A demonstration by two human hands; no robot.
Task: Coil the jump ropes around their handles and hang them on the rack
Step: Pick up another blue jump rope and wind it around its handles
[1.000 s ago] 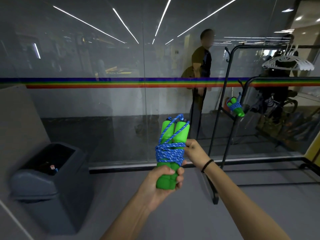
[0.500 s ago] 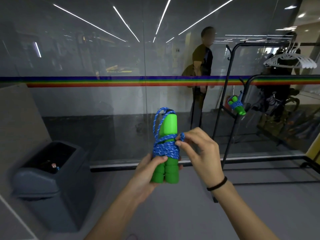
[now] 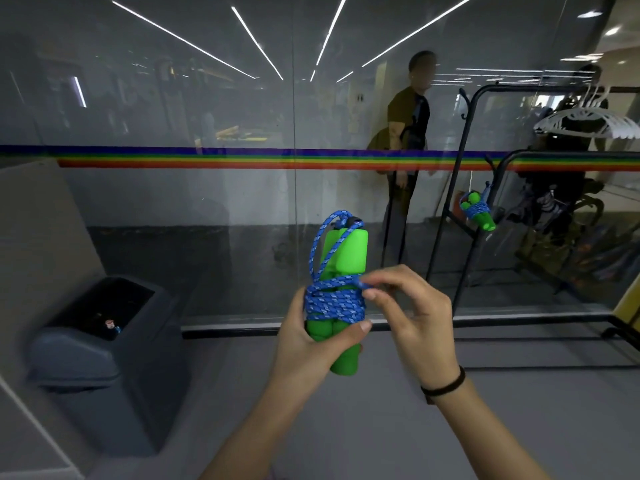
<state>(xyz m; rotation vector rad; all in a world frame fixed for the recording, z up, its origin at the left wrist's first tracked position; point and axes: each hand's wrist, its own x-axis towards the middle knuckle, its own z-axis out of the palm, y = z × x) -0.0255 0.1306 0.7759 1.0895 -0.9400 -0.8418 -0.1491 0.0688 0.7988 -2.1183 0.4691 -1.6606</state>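
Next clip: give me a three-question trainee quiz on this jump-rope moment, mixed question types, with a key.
1. True or false: the left hand grips the green handles below the blue rope coil.
2. Multiple choice: the right hand is (A) resting on the bin, (B) pinching a strand of rope at the coil, (C) reaching for the white hangers.
3. Short answer: where is the second coiled jump rope?

Key:
1. True.
2. B. Thumb and fingers pinch the strand beside the handles.
3. Hanging on the black rack, to the right of the person.
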